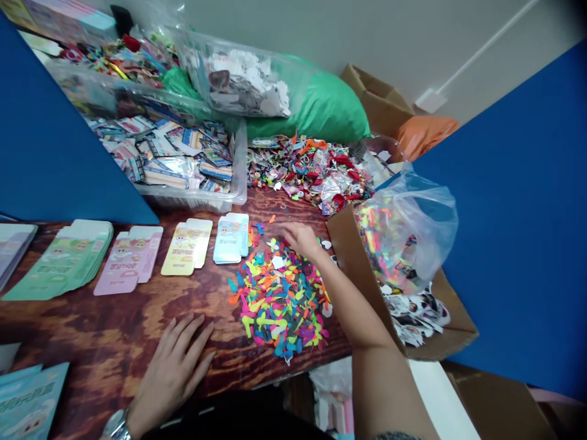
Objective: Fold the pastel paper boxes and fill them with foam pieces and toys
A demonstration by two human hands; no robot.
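My left hand (172, 366) lies flat on the dark wooden table (105, 330), fingers stretched out and empty, just left of a heap of small bright paper cut-outs (279, 299). My right hand (300, 237) reaches over the far edge of that heap with its fingers curled down onto the pieces; whether it grips any I cannot tell. Beyond it are flat card packets in stacks: blue (230, 238), yellow (187, 246), pink (129, 259) and green (64, 258).
A clear tub of printed packets (174, 159) stands at the back, with a heap of mixed colourful bits (312, 168) beside it. A cardboard box (362, 269) with a plastic bag (413, 226) of cut-outs sits at the right. Blue panels flank both sides.
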